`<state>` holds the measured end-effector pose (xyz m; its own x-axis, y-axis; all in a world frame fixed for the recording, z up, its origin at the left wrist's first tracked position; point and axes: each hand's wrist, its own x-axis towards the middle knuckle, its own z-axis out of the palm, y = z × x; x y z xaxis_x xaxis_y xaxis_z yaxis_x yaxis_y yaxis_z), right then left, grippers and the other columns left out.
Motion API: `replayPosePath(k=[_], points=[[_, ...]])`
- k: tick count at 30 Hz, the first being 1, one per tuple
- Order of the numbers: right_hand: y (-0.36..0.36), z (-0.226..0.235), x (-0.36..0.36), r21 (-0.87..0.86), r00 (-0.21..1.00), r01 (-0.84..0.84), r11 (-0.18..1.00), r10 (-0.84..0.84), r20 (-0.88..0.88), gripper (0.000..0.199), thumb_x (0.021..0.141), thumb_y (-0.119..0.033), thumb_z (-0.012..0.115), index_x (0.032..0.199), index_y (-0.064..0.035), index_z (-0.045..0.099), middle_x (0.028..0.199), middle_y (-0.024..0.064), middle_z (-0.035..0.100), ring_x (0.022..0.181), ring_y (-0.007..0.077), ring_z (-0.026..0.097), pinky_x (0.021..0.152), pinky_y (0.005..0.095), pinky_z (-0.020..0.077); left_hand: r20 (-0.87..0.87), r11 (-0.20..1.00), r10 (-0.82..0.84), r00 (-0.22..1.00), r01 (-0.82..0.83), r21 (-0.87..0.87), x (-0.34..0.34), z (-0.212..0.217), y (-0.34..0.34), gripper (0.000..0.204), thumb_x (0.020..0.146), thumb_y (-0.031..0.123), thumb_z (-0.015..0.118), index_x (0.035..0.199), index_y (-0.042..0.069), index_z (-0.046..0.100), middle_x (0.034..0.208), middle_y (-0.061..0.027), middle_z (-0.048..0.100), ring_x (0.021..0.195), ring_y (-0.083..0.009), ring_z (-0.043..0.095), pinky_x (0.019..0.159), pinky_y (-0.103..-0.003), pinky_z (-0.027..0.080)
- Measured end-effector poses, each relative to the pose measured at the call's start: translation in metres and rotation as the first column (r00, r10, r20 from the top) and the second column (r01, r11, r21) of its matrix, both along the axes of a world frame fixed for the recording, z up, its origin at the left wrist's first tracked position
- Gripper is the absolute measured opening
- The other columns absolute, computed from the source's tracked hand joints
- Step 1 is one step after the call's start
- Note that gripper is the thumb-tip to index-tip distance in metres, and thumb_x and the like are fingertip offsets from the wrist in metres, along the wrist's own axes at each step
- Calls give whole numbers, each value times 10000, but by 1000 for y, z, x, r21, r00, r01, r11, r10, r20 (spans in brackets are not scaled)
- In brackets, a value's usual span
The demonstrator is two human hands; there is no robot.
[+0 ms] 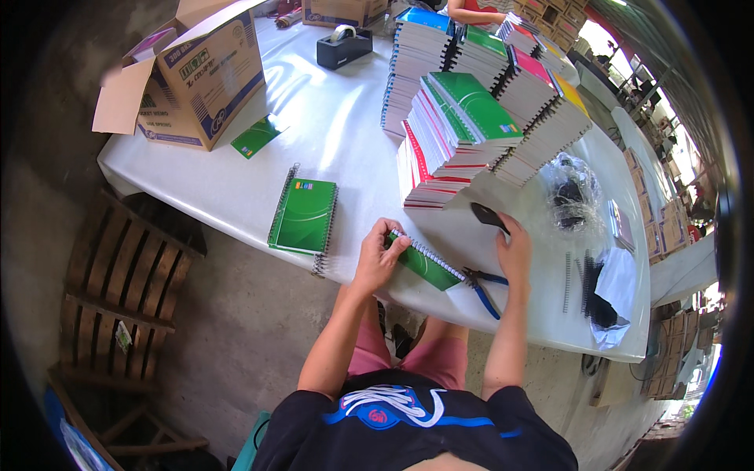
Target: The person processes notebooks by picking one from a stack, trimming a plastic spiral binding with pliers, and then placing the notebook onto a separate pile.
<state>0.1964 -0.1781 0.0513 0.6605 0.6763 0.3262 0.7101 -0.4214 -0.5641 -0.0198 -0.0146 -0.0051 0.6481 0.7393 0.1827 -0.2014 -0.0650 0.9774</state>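
Note:
My left hand is closed on the upper end of a small green notebook at the table's near edge. A white coil binding runs along the notebook's upper side. In my right hand is a flat, black, rounded object whose kind I cannot make out. Pliers with blue handles lie below that hand, their jaws beside the coil's right end. Left of my left hand rests a stack of green spiral notebooks, with loose coils at its lower end.
Tall stacks of notebooks stand ahead, topped with green, blue, pink and yellow covers. An open carton, a green cover and a black tape dispenser are farther off. Black coils and crumpled clear plastic lie right. Wooden chair left.

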Motion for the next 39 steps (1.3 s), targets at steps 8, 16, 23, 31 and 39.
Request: replayPosePath(k=[8,16,23,31,39], points=[[-81,-31,-78,-338,964,-8,941,97,247,526,847,-302,624,1336,-175,476,1354,119,422,1239,324,387,1027,498,275,83,900,196,977,-145,-411,-13,27,-17,201,733,32,760,918,-5,691,842,-33,652,765,-77,572,683,-214,441],[-23,49,-148,121,963,-189,974,160,216,320,848,-270,636,1160,-198,641,1181,89,538,1107,288,475,976,451,297,160,863,413,896,-442,245,-17,50,-36,303,676,-1,782,967,58,725,815,-73,670,730,-140,583,658,-247,454],[-4,65,-163,54,933,-231,972,205,295,338,842,-298,641,1173,-230,631,1167,74,542,1089,273,479,975,465,277,162,772,448,879,-472,426,-21,65,-41,370,634,-18,772,981,101,730,782,-53,673,718,-179,579,647,-281,456],[-14,59,-159,258,707,-323,910,414,-573,350,928,-311,551,1229,-133,557,998,93,590,811,223,584,655,349,476,251,703,479,841,-538,465,-21,64,-46,371,595,-64,772,941,65,729,760,-46,654,682,-156,547,617,-270,441],[-10,39,-163,297,887,-302,906,381,-259,340,950,-286,496,1222,-86,532,1042,152,570,961,291,573,819,384,465,299,745,522,799,-598,297,-17,60,-43,316,720,-36,742,1023,12,665,813,-13,606,707,-94,493,636,-229,431]])
